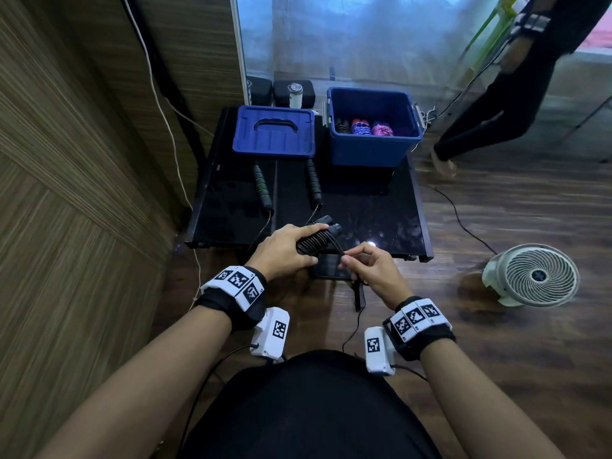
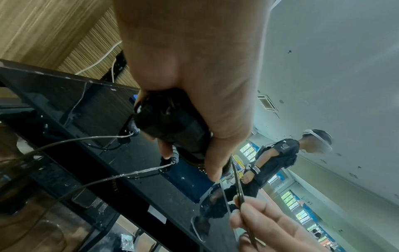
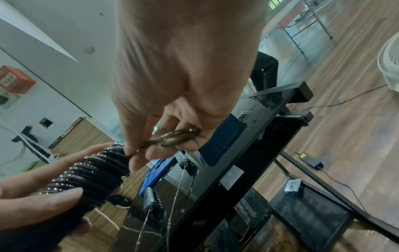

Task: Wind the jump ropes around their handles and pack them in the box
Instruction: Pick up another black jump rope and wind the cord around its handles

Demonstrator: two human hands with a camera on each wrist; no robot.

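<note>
- Head view: the left hand (image 1: 284,251) wraps its fingers around the wound black jump rope (image 1: 314,239), held above the near edge of the counter (image 1: 381,223). The bundle's long axis runs from the left palm up and away towards the far right corner, with the handle tips poking out beyond the fingers. The right hand (image 1: 371,270) sits just beside the bundle's near-right side and pinches the loose rope tail between thumb and forefinger; that tail is the thing the coming tuck seems to turn on, so the right hand is the nearer one to it.
- Same view: a second, unwound rope's handles (image 1: 263,187) lie mid-counter, pointing towards the far edge. The blue box (image 1: 374,150) stands open at the far right corner with wound ropes inside; its lid (image 1: 274,132) lies at the far left.
- Left wrist view: the left hand (image 2: 194,71) is clamped on the black bundle (image 2: 170,122); the rope tail (image 2: 237,180) runs taut down to the right fingers (image 2: 254,216).
- Right wrist view: the right fingers (image 3: 140,153) pinch a small loop of rope (image 3: 172,139) right at the end of the coils (image 3: 92,173).
- Room: wood floor, a white fan (image 1: 533,276) to the right, another person (image 1: 516,84) standing beyond.
</note>
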